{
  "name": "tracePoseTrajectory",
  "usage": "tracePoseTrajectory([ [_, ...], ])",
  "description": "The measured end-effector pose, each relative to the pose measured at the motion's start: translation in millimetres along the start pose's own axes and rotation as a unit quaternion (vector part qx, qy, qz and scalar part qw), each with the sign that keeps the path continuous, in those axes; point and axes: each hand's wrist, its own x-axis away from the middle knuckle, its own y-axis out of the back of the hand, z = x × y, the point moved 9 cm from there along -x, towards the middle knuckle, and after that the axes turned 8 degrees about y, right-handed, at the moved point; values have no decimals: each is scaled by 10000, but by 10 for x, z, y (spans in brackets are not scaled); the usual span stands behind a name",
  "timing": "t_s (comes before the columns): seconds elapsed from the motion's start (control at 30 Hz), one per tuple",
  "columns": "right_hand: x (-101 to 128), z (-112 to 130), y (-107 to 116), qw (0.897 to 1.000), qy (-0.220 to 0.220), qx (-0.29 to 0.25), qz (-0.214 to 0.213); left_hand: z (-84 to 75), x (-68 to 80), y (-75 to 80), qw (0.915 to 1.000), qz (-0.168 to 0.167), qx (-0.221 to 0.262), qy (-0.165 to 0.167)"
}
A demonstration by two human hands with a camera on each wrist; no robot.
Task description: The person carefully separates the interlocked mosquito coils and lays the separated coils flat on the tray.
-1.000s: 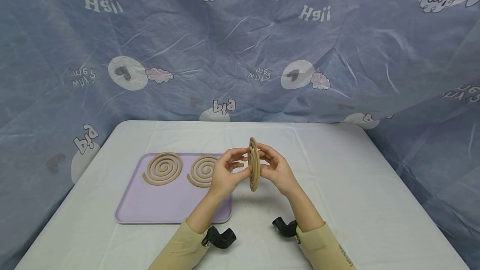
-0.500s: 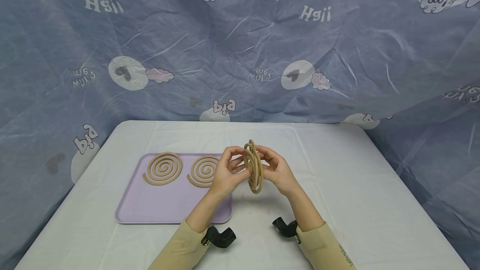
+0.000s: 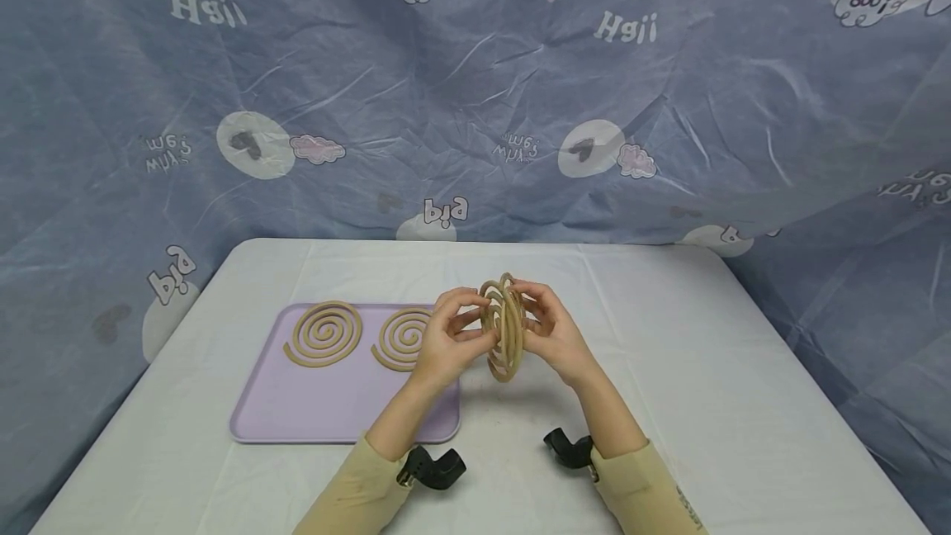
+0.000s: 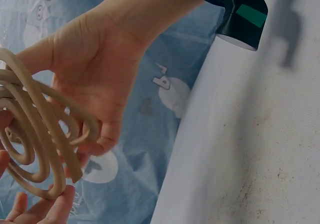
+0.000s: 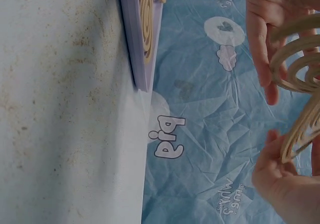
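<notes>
A tan double mosquito coil [image 3: 503, 327] stands on edge above the white table [image 3: 669, 370], its two interlocked spirals splayed apart. My left hand [image 3: 448, 335] pinches it from the left and my right hand [image 3: 551, 333] pinches it from the right. The left wrist view shows the coil [image 4: 35, 139] close up, with the right hand's palm [image 4: 95, 79] behind it and the left hand's fingertips [image 4: 47, 209] under it. In the right wrist view the coil [image 5: 300, 69] sits between both hands at the right edge.
A lilac tray [image 3: 334, 415] lies left of the hands with two single coils on it, one at its far left [image 3: 323, 333] and one beside my left hand [image 3: 399, 339]. The tray's edge [image 5: 136, 44] shows in the right wrist view. A blue printed cloth [image 3: 475, 106] hangs behind the table.
The coil was a flat disc seen edge-on; its two spirals have since been worked apart and now fan out between my fingers. Both hands stay in nearly the same spot.
</notes>
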Motion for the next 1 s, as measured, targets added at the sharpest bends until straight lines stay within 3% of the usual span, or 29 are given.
tracePoseTrajectory([
  [0.2,-14,33,59,9999,7,41,-127,-7,-15,104,9991,-177,-367,132],
  [0.33,-16,38,130,9996,-161,114,-211,-41,-35,175,9995,-37,-308,100],
  [0.5,8,42,239,9984,-493,144,-251,-88,-47,248,9987,474,-34,172],
  [0.7,49,57,370,9969,-724,229,-205,-101,-36,337,9938,1019,-78,430],
  [1.0,88,80,317,9939,-642,349,828,-89,24,372,9786,1851,-652,619],
])
